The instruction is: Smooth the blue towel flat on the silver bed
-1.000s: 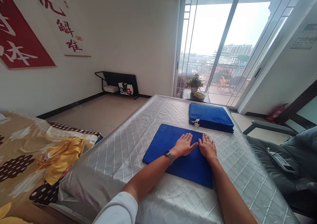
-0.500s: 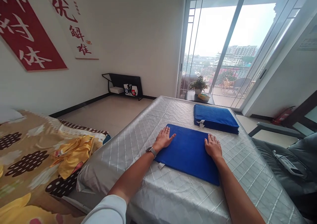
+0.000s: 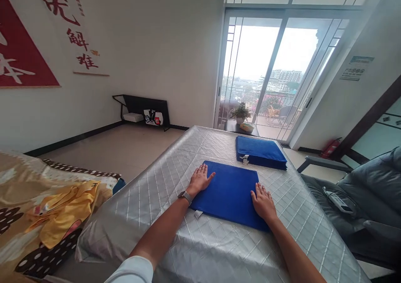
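Note:
A blue cloth (image 3: 230,195), flat and rectangular with a white tag at its near left corner, lies on the silver quilted cover (image 3: 156,195). My left hand (image 3: 200,180) rests flat on the cloth's left edge, fingers stretched out and thumb apart. On the right edge lies my right hand (image 3: 263,201), also flat with its fingers extended, lower down than the left. Farther back sits a stack of folded blue cloths (image 3: 261,150), with white tags showing at its left front corner.
To the left is a bed with a patterned sheet (image 3: 15,176) and a yellow garment (image 3: 67,208). A dark armchair (image 3: 369,187) holding a white power strip (image 3: 338,200) stands at the right. Behind are a small table with a potted plant (image 3: 241,112) and a glass sliding door (image 3: 250,53).
The view has turned a little to the right and up. My right hand has slid down along the cloth's right edge; my left hand stays at the left edge.

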`<action>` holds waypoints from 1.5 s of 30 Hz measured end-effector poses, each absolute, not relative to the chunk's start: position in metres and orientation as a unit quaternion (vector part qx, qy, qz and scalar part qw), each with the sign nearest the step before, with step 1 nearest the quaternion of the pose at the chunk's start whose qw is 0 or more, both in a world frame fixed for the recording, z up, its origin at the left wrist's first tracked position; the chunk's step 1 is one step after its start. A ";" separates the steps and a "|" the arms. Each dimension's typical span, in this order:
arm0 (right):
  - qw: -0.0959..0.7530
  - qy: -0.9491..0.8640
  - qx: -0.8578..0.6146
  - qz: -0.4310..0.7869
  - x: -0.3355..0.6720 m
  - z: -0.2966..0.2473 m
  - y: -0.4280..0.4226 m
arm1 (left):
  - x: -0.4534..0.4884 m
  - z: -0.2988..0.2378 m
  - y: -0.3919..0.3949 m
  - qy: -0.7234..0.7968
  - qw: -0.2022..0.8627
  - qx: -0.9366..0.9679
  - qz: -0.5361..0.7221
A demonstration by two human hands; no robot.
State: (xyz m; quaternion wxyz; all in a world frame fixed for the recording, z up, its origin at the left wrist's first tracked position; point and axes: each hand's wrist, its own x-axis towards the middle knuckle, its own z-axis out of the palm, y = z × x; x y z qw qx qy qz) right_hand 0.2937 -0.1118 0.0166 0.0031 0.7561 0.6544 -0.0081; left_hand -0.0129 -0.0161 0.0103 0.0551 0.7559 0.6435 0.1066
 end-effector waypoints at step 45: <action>0.048 0.647 0.759 0.044 0.282 0.036 -0.135 | -0.067 0.009 -0.121 0.572 0.062 0.815 0.075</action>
